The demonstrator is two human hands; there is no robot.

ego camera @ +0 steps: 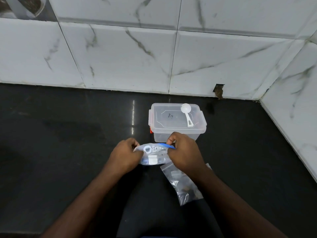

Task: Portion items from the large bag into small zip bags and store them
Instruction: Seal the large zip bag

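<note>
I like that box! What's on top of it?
A white scoop lies on the closed lid of the clear plastic box, with some handwriting beside it. What is inside the box cannot be made out; the hands hide part of its front.

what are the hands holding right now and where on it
Both hands grip the zip bag with the blue strip: the left hand pinches its left end, and the right hand pinches its right end at the blue top edge.

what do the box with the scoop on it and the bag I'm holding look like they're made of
Box: likely rigid plastic, frosted and translucent; its lid shows through.
Scoop: opaque white plastic, smooth, by its look.
Bag: thin flexible plastic film, clear with print; it crumples between both hands.
</note>
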